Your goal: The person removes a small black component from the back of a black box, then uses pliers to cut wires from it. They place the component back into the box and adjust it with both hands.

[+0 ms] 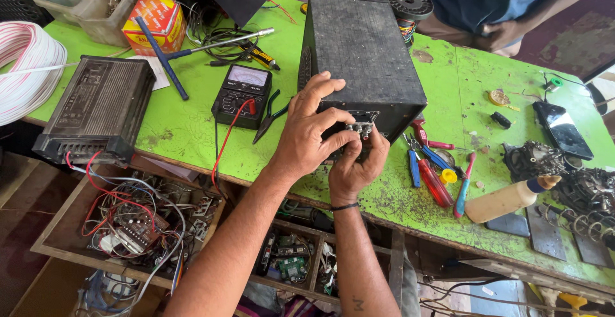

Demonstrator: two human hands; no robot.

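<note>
both hands sit at the near end of the black box [362, 54], which runs away from them: left hand [307, 141] gripping its corner, right hand [355, 166] pinching, I think, the terminals [360, 127]

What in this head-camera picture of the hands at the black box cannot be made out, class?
- Small panel of knobs on the black box: largely covered by the left hand and right hand.
- Right fingertips: hidden behind the left hand.
- Multimeter reading: too small.
- Second person: cut off by the top edge.
- White cable coil: cut by the left edge.
</note>
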